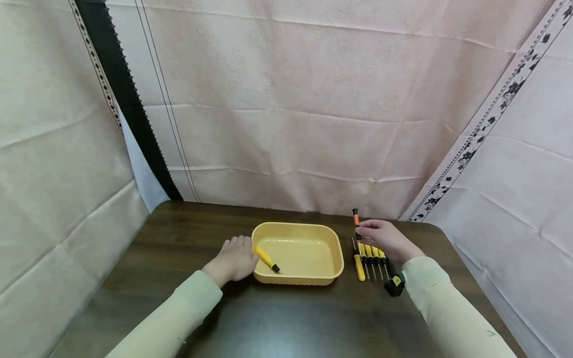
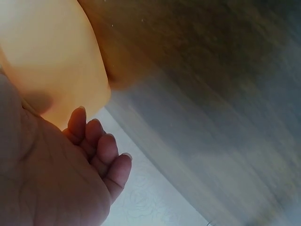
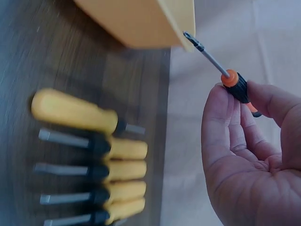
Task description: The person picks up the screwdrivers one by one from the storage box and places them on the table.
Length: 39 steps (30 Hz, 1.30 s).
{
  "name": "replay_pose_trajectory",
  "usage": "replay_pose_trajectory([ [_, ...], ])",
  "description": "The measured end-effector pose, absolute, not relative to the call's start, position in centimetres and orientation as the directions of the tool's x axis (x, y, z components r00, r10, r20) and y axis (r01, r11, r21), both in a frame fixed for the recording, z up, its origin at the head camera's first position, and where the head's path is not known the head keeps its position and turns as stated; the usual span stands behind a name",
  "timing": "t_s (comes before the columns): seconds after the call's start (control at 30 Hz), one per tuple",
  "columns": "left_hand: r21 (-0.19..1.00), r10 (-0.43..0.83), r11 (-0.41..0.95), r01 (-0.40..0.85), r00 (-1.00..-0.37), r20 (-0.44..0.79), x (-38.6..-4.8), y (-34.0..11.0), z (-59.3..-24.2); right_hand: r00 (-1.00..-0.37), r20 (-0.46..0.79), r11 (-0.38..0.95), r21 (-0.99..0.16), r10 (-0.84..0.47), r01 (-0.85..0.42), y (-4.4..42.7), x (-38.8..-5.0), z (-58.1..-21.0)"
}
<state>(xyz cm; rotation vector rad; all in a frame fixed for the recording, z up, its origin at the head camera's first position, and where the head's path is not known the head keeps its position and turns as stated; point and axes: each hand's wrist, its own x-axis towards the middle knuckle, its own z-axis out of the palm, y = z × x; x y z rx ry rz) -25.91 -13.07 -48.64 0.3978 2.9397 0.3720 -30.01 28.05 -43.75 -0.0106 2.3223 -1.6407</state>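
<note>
My right hand [image 1: 388, 239] pinches a screwdriver [image 3: 237, 84] with an orange and black handle between thumb and fingers. In the right wrist view its cross-shaped tip points up and left, clear of the table. Several yellow-handled screwdrivers [image 3: 127, 169] with black collars lie in a row below that hand. At the left side of a yellow plastic tray [image 1: 304, 253], my left hand [image 1: 237, 258] holds the rim, thumb side against the wall and the other fingers loosely bent outside. One yellow-handled screwdriver [image 1: 266, 257] lies inside the tray, leaning at its left end.
A black object [image 1: 395, 285] with a small yellow mark sits at the right end of the row, partly behind the right wrist. The dark wooden table [image 1: 286, 318] ends at the back against a hanging pale cloth [image 1: 286, 124], with more cloth at both sides.
</note>
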Motion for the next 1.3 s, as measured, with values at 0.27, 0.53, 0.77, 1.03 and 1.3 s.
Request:
replay_pose_trajectory([
  [0.27,0.258,0.281,0.935,0.244,-0.953,-0.116,-26.0,-13.2,-48.9,-0.953,-0.269,0.359,-0.911,-0.142,0.204,32.1,-29.4,-44.4],
  [0.53,0.264,0.277,0.934,0.24,-0.954,-0.114,-26.1,-13.3,-49.0,-0.946,-0.305,0.313,-0.914,-0.111,0.258,35.1,-28.7,-45.7],
  [0.77,0.269,0.271,0.936,0.229,-0.953,-0.133,-26.0,-13.4,-48.8,-0.949,-0.307,0.402,-0.88,-0.073,0.253,36.8,-28.2,-47.2],
  [1.03,0.266,0.272,0.936,0.232,-0.954,-0.125,-25.9,-13.3,-48.7,-0.942,-0.334,0.448,-0.841,0.011,0.304,37.9,-28.0,-48.8],
  [1.3,0.283,0.273,0.931,0.228,-0.953,-0.129,-25.7,-13.0,-48.4,-0.932,-0.354,0.441,-0.826,0.08,0.351,38.0,-27.8,-49.3],
])
